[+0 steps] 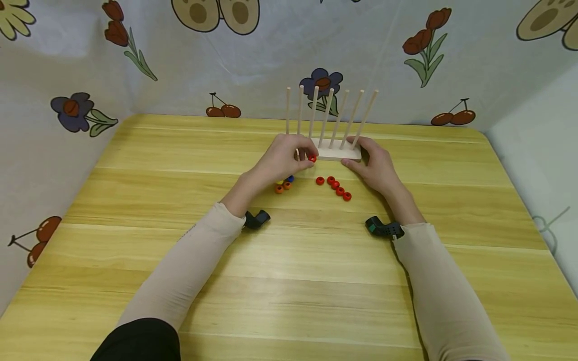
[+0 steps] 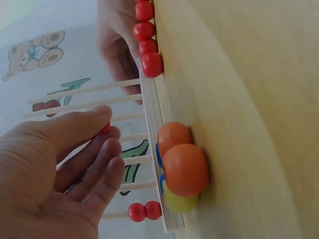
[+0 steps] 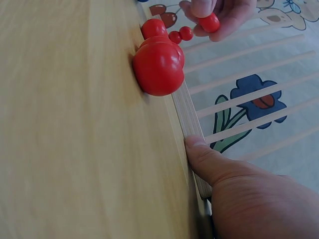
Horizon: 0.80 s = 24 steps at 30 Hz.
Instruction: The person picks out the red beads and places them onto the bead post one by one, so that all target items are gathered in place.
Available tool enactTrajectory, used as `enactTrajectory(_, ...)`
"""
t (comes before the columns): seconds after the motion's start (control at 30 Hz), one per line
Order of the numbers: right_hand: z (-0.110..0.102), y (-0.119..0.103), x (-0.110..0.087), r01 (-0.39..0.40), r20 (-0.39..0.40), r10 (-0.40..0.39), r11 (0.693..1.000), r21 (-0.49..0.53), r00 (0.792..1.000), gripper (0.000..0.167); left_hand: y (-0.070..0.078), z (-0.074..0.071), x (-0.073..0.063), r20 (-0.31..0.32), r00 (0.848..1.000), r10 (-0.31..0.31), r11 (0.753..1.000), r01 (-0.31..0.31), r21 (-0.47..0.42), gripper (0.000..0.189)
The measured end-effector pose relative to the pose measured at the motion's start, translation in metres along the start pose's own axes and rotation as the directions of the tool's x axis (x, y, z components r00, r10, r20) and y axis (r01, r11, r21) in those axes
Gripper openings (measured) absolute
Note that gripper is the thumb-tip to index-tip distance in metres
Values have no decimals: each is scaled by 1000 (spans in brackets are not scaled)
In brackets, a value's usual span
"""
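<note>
Just above the frame's middle, a left hand [image 1: 285, 158] pinches one red bead [image 1: 312, 158] by a wooden peg rack [image 1: 338, 152].
From where I stand, the right hand [image 1: 378, 164] is clamped on the rack's right end, thumb in front; five loose red beads [image 1: 340, 191] lie mid-frame on the worktop [image 1: 316, 281], with orange beads [image 1: 279, 189], blue and yellow ones to their left, while the left-wrist view shows two threaded red beads [image 2: 137, 212] at lower middle.

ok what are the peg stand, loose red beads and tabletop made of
The peg stand looks like bare, matt wood: pale, with grain along its base. The loose red beads are smooth and glossy with bright highlights, perhaps painted wood or plastic. The tabletop shows yellowish wood grain and a soft sheen, so likely varnished wood or laminate.
</note>
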State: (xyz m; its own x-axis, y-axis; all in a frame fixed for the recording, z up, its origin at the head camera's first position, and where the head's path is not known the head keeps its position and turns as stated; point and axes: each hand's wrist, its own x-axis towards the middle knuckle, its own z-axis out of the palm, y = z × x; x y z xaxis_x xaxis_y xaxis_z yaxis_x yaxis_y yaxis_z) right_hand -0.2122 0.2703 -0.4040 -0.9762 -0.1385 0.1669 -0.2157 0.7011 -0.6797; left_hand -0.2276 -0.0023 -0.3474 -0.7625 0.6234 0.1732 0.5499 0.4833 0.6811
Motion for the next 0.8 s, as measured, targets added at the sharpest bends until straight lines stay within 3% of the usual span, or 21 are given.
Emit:
enactTrajectory(0.17, -1, 1, 0, 4, 0, -4, 1000, -1, 1000, 57, 3, -2, 1, -96, 995, 23, 1000, -24, -4, 15)
enactTrajectory(0.3, 0, 0, 0, 5, 1, -5, 1000, -9, 1000, 57, 8, -11, 2, -228, 972, 51, 998, -59, -27, 17)
enactTrajectory(0.53, 0, 1, -2, 7, -4, -7, 1000, -4, 1000, 56, 21, -35, 4, -433, 899, 71, 997, -81, -5, 20)
enactTrajectory(0.8, 0, 1, -2, 10, -5, -10, 1000, -3, 1000, 55, 30, -62, 9, -614, 783, 101, 991, -135, -9, 21)
